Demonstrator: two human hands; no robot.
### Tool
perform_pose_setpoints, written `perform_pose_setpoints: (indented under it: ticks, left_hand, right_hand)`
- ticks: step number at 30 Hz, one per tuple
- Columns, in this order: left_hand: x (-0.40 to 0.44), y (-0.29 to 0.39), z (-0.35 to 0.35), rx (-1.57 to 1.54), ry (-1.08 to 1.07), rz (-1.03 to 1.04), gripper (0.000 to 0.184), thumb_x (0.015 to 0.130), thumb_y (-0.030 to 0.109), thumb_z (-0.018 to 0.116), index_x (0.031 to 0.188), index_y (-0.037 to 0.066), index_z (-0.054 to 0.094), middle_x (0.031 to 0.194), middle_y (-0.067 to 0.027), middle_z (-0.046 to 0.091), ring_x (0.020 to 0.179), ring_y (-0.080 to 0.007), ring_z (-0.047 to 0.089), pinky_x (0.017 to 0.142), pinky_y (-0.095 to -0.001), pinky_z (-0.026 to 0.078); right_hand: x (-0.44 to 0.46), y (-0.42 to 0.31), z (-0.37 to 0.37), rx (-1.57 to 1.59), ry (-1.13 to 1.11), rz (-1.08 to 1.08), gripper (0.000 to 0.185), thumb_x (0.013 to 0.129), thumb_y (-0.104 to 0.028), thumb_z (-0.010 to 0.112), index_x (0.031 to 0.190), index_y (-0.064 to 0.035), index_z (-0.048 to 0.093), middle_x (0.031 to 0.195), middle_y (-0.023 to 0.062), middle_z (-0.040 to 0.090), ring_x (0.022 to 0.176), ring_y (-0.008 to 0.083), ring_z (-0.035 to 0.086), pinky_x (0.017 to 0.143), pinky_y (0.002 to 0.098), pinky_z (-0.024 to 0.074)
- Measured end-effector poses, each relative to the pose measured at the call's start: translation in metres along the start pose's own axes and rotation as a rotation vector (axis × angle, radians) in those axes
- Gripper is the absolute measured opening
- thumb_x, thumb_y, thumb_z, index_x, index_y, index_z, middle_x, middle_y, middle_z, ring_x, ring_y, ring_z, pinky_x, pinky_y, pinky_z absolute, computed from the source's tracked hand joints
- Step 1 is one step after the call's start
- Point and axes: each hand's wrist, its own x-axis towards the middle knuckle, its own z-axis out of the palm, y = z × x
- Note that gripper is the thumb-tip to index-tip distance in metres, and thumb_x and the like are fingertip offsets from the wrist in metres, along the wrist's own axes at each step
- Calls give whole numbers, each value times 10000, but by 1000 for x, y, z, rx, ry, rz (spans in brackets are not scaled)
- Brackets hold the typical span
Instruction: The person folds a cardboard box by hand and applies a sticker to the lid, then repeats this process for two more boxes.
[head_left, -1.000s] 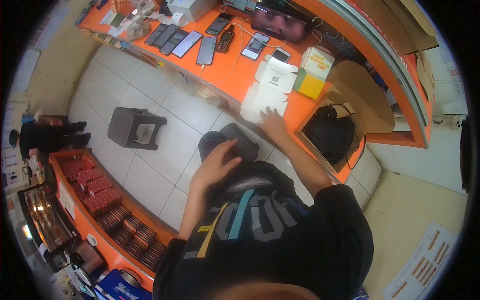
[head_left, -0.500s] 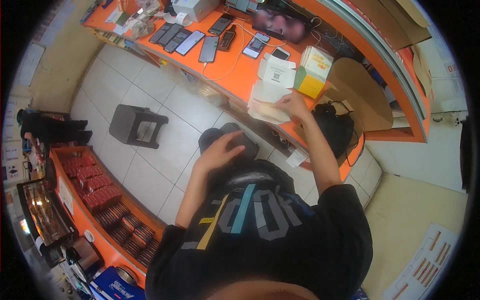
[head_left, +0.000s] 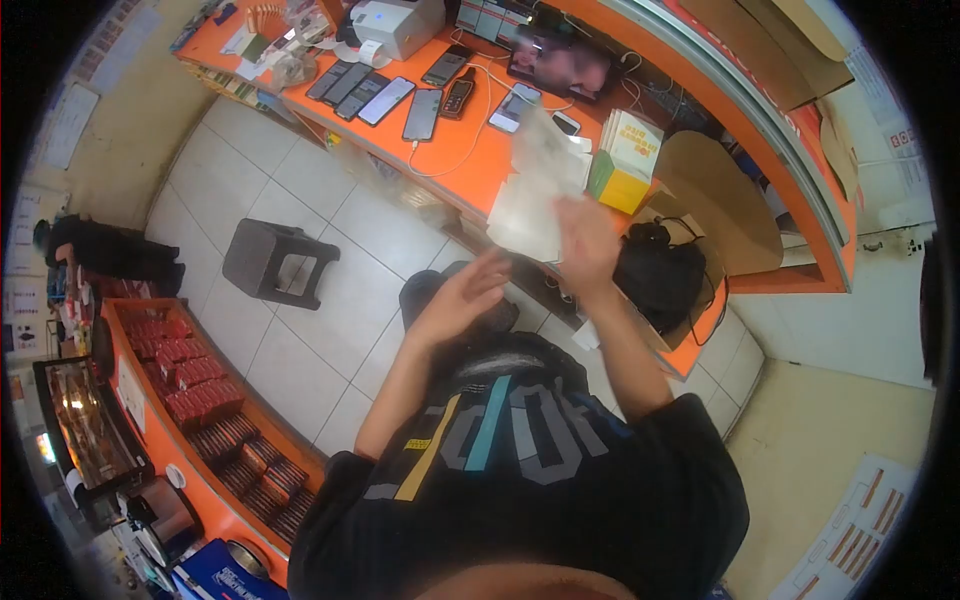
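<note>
My right hand (head_left: 588,243) is smeared by motion at the right edge of an unfolded piece of white card (head_left: 522,218) on the orange counter. Whether its fingers grip the card I cannot make out. The card's upper part (head_left: 550,150) is raised and blurred, partly hiding a phone behind it. Over my lap, my left hand (head_left: 462,302) hangs with its fingers apart and nothing in them. Just right of the card stands a yellow and green box (head_left: 618,185) packed with printed cards or booklets (head_left: 634,143).
Several phones (head_left: 384,101), a handheld radio (head_left: 458,95) and a white printer (head_left: 398,28) occupy the counter (head_left: 470,150). A black bag (head_left: 662,275) lies at its right end. A dark stool (head_left: 280,262) stands on the tiles, and a person (head_left: 115,255) is at far left.
The card's upper part has lifted and blurred. My right hand has drawn back slightly toward me from the card's middle. My left hand has shifted slightly right.
</note>
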Motion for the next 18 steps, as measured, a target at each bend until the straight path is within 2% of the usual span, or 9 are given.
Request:
perform_pose_setpoints:
  ticks: [2,3,5,8,11,13,14,17,18]
  left_hand:
    - [6,4,12,-338,21,208,540,1055,196,606,1516,-3,406,1391,-182,598,1266,-297,603,1013,-419,539]
    - [10,4,15,-347,245,158,516,1062,190,592,1503,-6,408,1377,-178,601,1241,-296,617,991,-418,551]
    - [14,3,20,-358,690,46,467,1078,178,564,1476,-11,410,1348,-170,606,1193,-296,645,947,-417,576]
    - [11,7,20,-551,664,78,446,1089,197,542,1462,-9,412,1305,-156,620,1110,-266,676,826,-383,602]
    - [-3,-12,19,-265,577,-56,506,1074,294,584,1456,8,414,1316,-155,596,1126,-235,650,771,-353,614]
    - [-9,-3,32,-319,545,-223,570,1057,347,614,1457,9,389,1351,-158,560,1158,-239,623,779,-364,613]
    - [-10,-10,32,-302,717,-252,656,1010,335,699,1465,32,337,1400,-154,499,1221,-255,567,858,-371,589]
    - [-25,-23,9,248,1152,100,735,962,263,769,1471,50,285,1410,-146,469,1275,-299,532,1022,-462,511]
    - [-28,24,24,274,1106,241,933,853,257,859,1533,27,262,1456,-193,479,1276,-349,552,1080,-491,465]
  right_hand:
    - [-16,-42,-9,55,-210,-97,295,857,-76,709,1151,-51,732,1163,141,717,1143,338,662,1047,479,468]
    - [-17,-57,-14,153,-306,-166,316,857,-106,735,1167,-43,728,1236,162,693,1258,346,621,1130,481,419]
    - [-19,-78,-23,170,-257,38,383,857,-153,778,1210,-25,707,1369,183,611,1383,347,510,1184,483,348]
    - [-24,-91,-12,629,-79,600,485,860,-198,821,1278,-2,668,1507,203,490,1480,346,384,1211,474,304]
    - [-28,-85,-4,1069,-134,972,460,934,-157,744,1320,53,610,1415,225,565,1355,280,509,1110,406,413]
    - [-21,-75,-10,862,-270,1010,404,957,-136,702,1296,65,613,1338,229,615,1261,248,590,1034,372,477]
    - [-15,-73,-13,682,-245,864,341,964,-109,657,1261,57,629,1215,220,678,1107,266,682,925,363,529]
    - [2,-52,-24,470,-377,492,286,948,-66,640,1219,22,660,1139,199,702,1049,342,697,898,360,540]
    - [25,-66,-38,575,-435,509,249,941,-31,636,1185,-7,675,1067,170,726,987,375,704,867,365,553]
